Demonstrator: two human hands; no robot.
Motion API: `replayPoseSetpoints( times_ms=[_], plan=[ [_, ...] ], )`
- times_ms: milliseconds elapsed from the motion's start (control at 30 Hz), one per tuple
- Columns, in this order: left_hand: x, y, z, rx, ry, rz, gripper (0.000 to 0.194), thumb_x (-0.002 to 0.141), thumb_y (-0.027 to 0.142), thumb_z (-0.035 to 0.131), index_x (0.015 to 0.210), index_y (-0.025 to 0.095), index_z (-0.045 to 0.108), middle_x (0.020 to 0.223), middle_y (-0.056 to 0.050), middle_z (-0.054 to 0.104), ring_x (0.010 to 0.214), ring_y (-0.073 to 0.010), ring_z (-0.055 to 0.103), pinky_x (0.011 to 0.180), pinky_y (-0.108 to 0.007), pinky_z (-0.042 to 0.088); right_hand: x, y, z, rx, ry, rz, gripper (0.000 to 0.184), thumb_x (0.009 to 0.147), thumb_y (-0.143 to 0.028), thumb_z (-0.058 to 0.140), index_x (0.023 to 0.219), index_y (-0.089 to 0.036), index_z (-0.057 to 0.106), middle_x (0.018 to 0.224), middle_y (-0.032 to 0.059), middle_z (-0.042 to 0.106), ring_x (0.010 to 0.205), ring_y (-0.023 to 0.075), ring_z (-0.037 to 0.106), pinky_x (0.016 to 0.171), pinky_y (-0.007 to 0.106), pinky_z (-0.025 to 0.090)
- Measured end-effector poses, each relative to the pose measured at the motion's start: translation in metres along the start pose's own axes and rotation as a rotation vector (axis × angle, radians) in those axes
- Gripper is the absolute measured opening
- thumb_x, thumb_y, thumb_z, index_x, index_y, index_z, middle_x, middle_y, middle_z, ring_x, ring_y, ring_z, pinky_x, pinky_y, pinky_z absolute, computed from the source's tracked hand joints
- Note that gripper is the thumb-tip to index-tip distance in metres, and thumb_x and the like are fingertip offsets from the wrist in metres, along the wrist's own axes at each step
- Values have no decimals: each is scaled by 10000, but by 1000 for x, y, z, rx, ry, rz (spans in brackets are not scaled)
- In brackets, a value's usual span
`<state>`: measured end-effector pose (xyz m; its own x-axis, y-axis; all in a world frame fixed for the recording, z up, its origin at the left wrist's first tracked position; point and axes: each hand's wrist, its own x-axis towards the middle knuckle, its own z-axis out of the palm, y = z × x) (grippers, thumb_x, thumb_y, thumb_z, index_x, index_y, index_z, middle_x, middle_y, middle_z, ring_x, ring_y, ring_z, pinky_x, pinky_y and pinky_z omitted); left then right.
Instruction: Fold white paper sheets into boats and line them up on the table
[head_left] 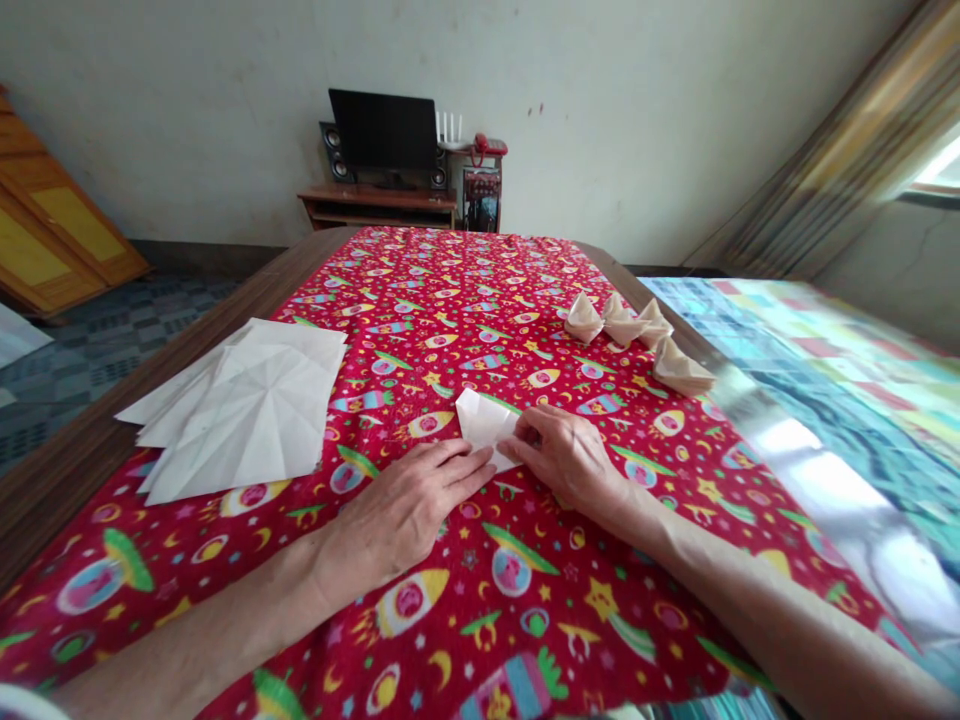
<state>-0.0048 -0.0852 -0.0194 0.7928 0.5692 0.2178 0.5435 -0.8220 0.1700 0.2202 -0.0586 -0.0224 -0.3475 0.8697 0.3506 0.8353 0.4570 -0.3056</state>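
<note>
A small folded piece of white paper lies on the red patterned cloth, between my two hands. My left hand rests nearly flat, its stretched fingers on the paper's lower left edge. Thumb and fingers of my right hand are bent together at the paper's right side, pinching that edge. Part of the paper is hidden under the fingers. To the left lies a stack of creased white paper sheets. Several folded paper pieces sit at the upper right of the cloth.
The red cloth covers a dark wooden table. Beyond it stand a monitor with speakers on a low desk and a red telephone. A bed adjoins the right side; a wooden cabinet stands at left.
</note>
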Motion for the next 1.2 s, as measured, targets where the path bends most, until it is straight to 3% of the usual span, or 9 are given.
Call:
replayPoseSetpoints(
  times_ms=[133, 267, 400, 633, 967, 1100, 1200],
  plan=[
    [-1, 0, 2, 32, -23, -1, 522, 871, 56, 378, 1373, 196, 396, 1395, -23, 465, 1277, -199, 378, 1058, -373, 371, -7, -6, -4, -137, 91, -135, 177, 892, -278, 511, 967, -165, 625, 923, 77, 654, 826, 180, 578, 696, 281, 423],
    [-1, 0, 3, 58, -16, 21, 527, 868, 31, 349, 1373, 172, 392, 1379, -28, 479, 1281, -191, 369, 1062, -358, 371, -23, -19, -8, -159, 12, -432, 272, 940, -179, 393, 1101, -176, 612, 1164, 88, 638, 1099, 209, 554, 899, 370, 441],
    [0, 2, 1, 70, -20, 3, 547, 833, -1, 346, 1348, 163, 430, 1374, -26, 484, 1286, -181, 370, 1070, -347, 370, -40, -24, -11, -189, -79, -417, 339, 950, -232, 382, 1224, -139, 557, 1271, 113, 575, 1209, 231, 501, 1040, 452, 377],
    [2, 3, -3, 68, -39, 9, 594, 796, -31, 345, 1347, 172, 438, 1379, -14, 483, 1289, -168, 368, 1081, -336, 363, -55, -9, -20, -234, -129, -352, 373, 953, -232, 384, 1276, -108, 521, 1295, 122, 550, 1231, 229, 485, 1033, 433, 414],
    [0, -1, -1, 90, -40, 28, 597, 789, -29, 354, 1347, 169, 431, 1387, -9, 468, 1283, -169, 360, 1074, -324, 352, -59, 3, -29, -246, -25, -344, 286, 914, -133, 412, 1121, -124, 609, 1179, 95, 639, 1124, 211, 578, 987, 389, 460],
    [8, -2, -7, 106, -51, 81, 475, 846, 54, 378, 1293, 177, 478, 1315, -39, 521, 1198, -204, 440, 1047, -392, 357, -52, 2, -24, -199, 65, -334, 212, 895, -132, 442, 910, -154, 652, 1012, 76, 702, 964, 188, 648, 946, 354, 485],
    [16, -1, -11, 117, -87, 76, 387, 889, 169, 404, 1265, 182, 494, 1254, -57, 551, 1128, -236, 488, 1013, -447, 370, -44, -5, -21, -235, 85, -387, 234, 899, -124, 417, 863, -136, 648, 870, 98, 707, 857, 186, 662, 892, 340, 509]
  ],
)
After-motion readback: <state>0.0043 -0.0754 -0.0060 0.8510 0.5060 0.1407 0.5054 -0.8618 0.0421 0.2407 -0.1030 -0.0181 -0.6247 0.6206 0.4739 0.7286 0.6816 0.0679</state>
